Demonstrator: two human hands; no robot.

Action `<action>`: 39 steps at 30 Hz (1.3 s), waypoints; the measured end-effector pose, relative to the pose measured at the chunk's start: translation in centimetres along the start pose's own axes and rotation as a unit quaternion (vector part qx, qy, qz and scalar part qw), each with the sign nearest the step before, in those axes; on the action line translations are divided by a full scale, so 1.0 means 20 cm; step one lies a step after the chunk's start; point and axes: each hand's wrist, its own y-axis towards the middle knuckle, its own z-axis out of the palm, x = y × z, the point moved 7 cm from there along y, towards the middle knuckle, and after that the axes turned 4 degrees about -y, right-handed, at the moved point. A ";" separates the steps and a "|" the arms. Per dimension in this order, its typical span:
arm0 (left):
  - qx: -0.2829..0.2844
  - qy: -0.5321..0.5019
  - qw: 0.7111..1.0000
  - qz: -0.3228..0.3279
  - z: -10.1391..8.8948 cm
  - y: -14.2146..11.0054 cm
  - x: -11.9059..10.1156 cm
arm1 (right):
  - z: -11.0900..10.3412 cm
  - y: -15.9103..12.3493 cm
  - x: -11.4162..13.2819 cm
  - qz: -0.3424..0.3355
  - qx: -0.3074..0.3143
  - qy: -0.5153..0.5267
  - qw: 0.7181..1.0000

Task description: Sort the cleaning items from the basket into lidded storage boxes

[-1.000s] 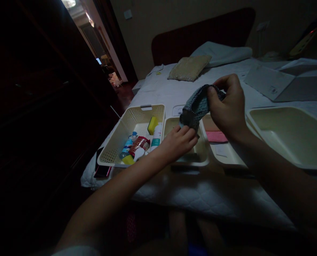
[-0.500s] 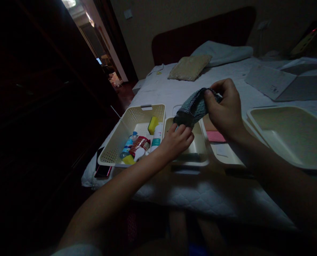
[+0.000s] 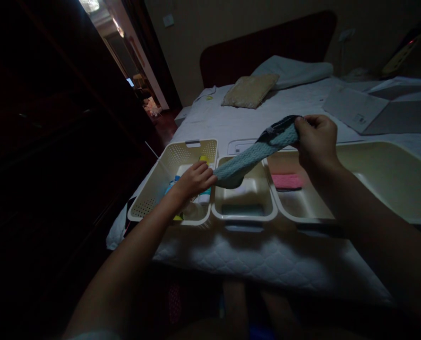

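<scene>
A light blue knitted sock (image 3: 253,156) with a dark cuff is stretched out between my two hands above a small cream tray (image 3: 245,215). My right hand (image 3: 316,141) pinches the dark cuff end, fingers closed. My left hand (image 3: 195,180) grips the toe end over the edge of a perforated cream basket (image 3: 153,193), fingers closed. The sock slopes down from right to left.
The basket holds several bottles and tubes. A second tray (image 3: 302,210) holds a pink cloth (image 3: 287,181). A larger tub (image 3: 401,189) sits at the right. All rest on a white bed (image 3: 260,264) with a tan pillow (image 3: 249,90) and papers (image 3: 355,109).
The sock was bunched between my hands; now it is pulled out straight. My left hand has moved left and down toward the basket, my right hand slightly right.
</scene>
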 end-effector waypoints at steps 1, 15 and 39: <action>0.007 0.000 1.000 -0.007 0.00 -0.01 0.02 | -0.01 -0.01 -0.02 0.038 -0.020 0.020 0.999; -0.060 -0.373 0.888 -0.263 -0.04 0.17 0.12 | 0.12 -0.16 0.34 -0.053 0.074 0.004 0.996; -0.293 -0.658 0.416 -0.555 0.01 0.13 0.26 | 0.34 -0.41 0.26 0.076 0.322 0.076 0.941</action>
